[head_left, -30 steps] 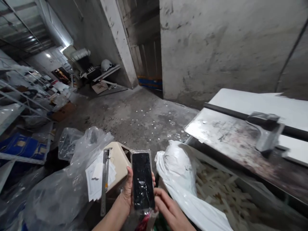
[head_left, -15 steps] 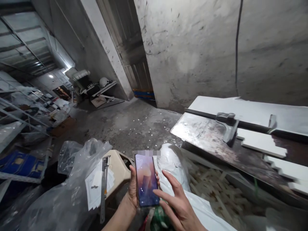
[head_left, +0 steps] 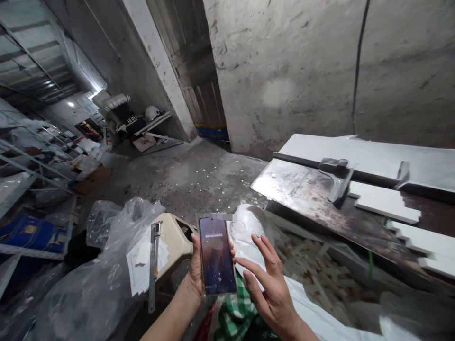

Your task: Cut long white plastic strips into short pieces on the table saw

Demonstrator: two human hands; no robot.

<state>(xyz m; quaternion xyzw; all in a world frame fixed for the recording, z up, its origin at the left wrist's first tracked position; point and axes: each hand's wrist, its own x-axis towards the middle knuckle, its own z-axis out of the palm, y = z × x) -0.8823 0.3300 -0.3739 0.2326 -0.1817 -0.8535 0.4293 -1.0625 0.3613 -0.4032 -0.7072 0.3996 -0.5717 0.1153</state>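
Note:
A smartphone [head_left: 217, 255] is held upright in my left hand [head_left: 196, 265], thumb along its left edge and fingertips round its right edge. Its screen is lit but dim, with a line of small text too blurred to read. To the right of the phone is my right hand [head_left: 268, 282], its fingers spread and holding nothing; the index fingertip comes close to the phone's right edge. Left of the phone stands a beige plastic stool [head_left: 177, 241], bearing paper sheets [head_left: 137, 270] and a metal caliper [head_left: 153, 265]. Green checked cloth [head_left: 236, 308] shows below the phone.
Clear plastic bags [head_left: 95, 289] heap at the left. On the right, a worn metal-topped table [head_left: 298, 180] bears a T-shaped fence [head_left: 336, 180] and notched white pieces [head_left: 386, 201]. Beneath it lie many offcuts [head_left: 320, 270] beside a white sack [head_left: 249, 227]. Small scraps dot the concrete floor [head_left: 177, 170].
My right hand has drawn away from the phone's screen to its right, fingers spreading. The screen has gone from a bright lock picture with a clock to a dimmer one with text.

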